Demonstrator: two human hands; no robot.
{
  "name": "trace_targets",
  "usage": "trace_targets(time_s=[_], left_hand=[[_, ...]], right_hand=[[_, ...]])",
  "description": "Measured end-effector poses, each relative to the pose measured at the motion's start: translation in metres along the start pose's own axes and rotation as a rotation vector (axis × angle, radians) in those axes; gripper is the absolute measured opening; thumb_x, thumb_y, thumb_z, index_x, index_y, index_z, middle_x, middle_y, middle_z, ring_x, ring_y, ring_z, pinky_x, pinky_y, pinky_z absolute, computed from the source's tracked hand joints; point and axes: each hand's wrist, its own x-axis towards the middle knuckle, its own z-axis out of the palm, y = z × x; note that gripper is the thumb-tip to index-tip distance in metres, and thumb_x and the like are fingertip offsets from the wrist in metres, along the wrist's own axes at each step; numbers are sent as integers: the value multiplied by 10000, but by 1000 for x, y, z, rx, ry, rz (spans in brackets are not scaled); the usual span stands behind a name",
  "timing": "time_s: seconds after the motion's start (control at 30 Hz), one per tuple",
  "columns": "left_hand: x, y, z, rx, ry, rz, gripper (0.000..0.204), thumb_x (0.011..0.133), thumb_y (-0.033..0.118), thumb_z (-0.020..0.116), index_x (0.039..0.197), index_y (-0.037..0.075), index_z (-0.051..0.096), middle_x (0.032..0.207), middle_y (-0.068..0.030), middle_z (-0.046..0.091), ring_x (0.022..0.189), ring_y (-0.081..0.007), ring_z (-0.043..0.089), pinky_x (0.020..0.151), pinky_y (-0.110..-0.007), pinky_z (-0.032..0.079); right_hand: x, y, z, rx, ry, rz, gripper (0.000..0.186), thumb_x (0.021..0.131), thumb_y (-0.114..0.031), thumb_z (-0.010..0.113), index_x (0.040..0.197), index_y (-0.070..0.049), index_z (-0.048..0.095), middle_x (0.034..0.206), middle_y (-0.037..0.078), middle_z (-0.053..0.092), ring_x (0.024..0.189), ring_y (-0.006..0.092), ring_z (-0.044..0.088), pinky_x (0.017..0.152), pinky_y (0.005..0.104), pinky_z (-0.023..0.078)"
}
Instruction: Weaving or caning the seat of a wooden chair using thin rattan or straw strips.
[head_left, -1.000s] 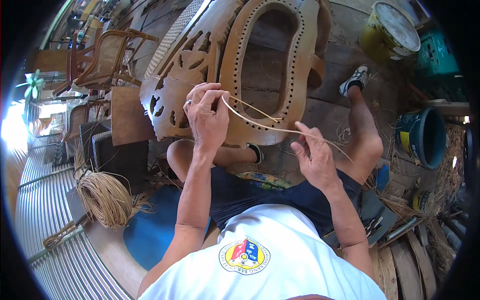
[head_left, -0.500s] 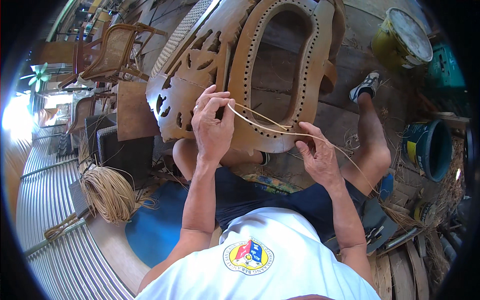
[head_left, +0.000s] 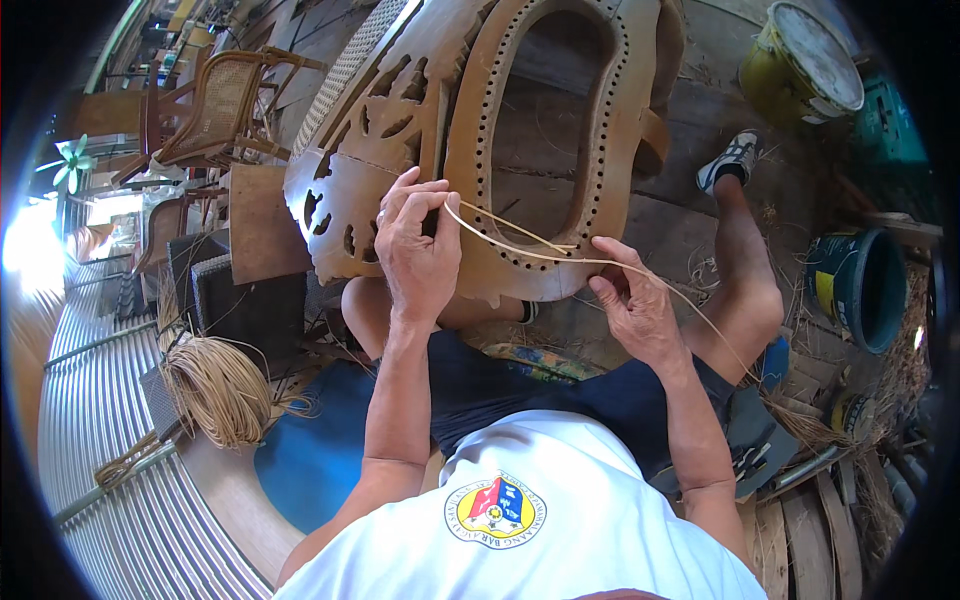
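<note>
A carved wooden chair back (head_left: 470, 130) with an oval opening ringed by small holes rests against my knees. My left hand (head_left: 418, 250) grips its lower rim and pinches a thin pale cane strand (head_left: 520, 245) at the edge. The strand runs right to my right hand (head_left: 635, 305), which holds it between thumb and fingers just below the frame. The strand's loose end trails past my right thigh.
A coil of cane strips (head_left: 215, 385) lies at my left. Cane-seated chairs (head_left: 225, 105) stand at the far left. A yellow bucket (head_left: 800, 70) and a blue bucket (head_left: 865, 285) are at the right, with tools and scraps (head_left: 800, 450) on the wooden floor.
The chair back fills more of the view and sits closer. Both hands kept hold of the strand, and my right hand has shifted slightly toward the frame's lower rim.
</note>
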Motion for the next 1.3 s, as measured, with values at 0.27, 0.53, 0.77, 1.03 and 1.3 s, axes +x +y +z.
trace_targets(time_s=[0.27, 0.53, 0.77, 1.03, 1.3], left_hand=[[2, -1, 1, -6, 2, 2, 54, 896, 84, 740, 911, 45, 705, 1008, -81, 736, 1185, -328, 637, 1018, -439, 464], [9, 14, -2, -123, 3, 10, 84, 957, 116, 719, 981, 36, 729, 1023, -54, 738, 1143, -225, 649, 996, -348, 494], [10, 52, -3, -648, -248, -193, 88, 970, 72, 707, 1037, 14, 705, 1033, -47, 713, 912, -66, 622, 790, -206, 490], [-60, 69, -28, -661, -406, -77, 657, 814, -19, 811, 1411, 38, 545, 1349, -107, 565, 994, -125, 623, 840, -268, 518], [-158, 6, 25, -894, -760, -926, 289, 1018, 197, 629, 1233, 5, 649, 1151, -94, 702, 932, -167, 682, 844, -286, 535]], right_hand=[[10, -10, 3, -128, 106, -117, 347, 960, -144, 692, 1293, -71, 622, 1006, 131, 671, 827, 257, 669, 747, 361, 534], [28, -15, 0, -140, 108, -179, 251, 932, -103, 697, 1179, -63, 683, 922, 119, 635, 800, 260, 652, 712, 360, 526], [26, -28, 5, -68, 52, -175, 337, 872, -26, 734, 1199, -92, 687, 878, 87, 584, 758, 219, 622, 704, 342, 526], [17, -23, 7, 24, 28, -223, 269, 878, -19, 745, 1133, -102, 725, 877, 54, 591, 755, 176, 611, 683, 297, 503], [-11, -10, 19, -5, 204, -341, 243, 842, 56, 765, 1039, -83, 733, 967, 56, 655, 829, 172, 651, 718, 277, 534]])
